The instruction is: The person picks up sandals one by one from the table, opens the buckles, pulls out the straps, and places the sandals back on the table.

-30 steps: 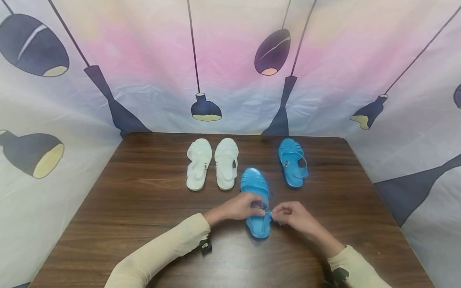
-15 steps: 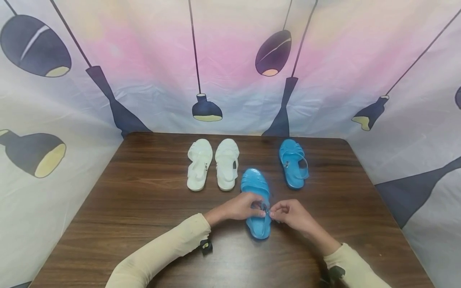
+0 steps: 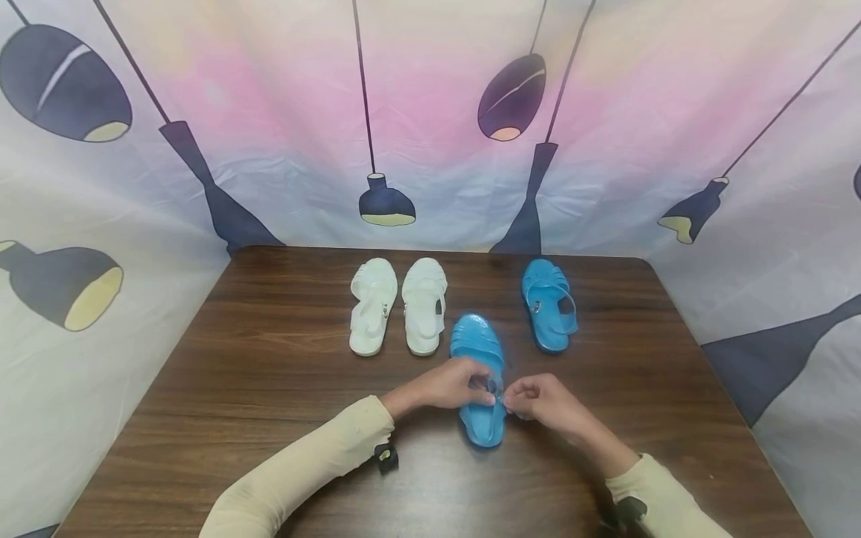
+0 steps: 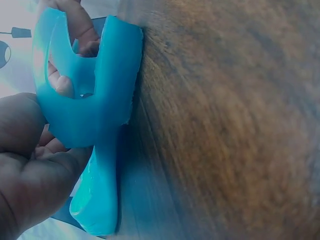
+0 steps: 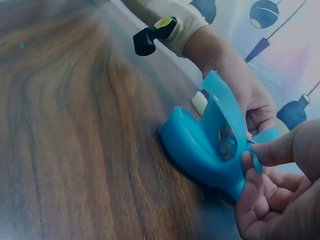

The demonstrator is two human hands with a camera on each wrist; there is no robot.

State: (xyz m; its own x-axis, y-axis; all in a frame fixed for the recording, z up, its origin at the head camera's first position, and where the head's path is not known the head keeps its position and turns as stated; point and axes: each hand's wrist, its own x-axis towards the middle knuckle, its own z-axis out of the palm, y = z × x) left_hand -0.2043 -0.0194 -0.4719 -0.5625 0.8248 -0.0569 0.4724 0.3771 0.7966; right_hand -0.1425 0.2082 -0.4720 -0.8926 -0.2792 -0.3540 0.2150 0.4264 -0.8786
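A blue jelly sandal (image 3: 474,340) lies on the table in front of me, toe pointing away. My left hand (image 3: 445,385) reaches in from the left and holds the sandal's ankle strap near the buckle, with thumb and fingers curled. On the right side, my right hand (image 3: 548,403) pinches the strap end (image 5: 257,162) between thumb and fingertips. A small metal buckle (image 5: 251,142) shows beside those fingertips in the right wrist view; how far the strap runs through it is hard to see. The sandal's heel part (image 4: 120,70) fills the left wrist view, hiding some left fingers.
A second blue sandal (image 3: 551,340) stands farther back on the right. Two white sandals (image 3: 367,340) sit side by side at the back, left of the blue ones. The dark wooden table (image 3: 269,321) ends at a cloth backdrop (image 3: 430,90) printed with lamps.
My right hand has moved slightly left, closer to the sandal's buckle, still pinching the strap end. The left hand and the sandals stay practically where they were.
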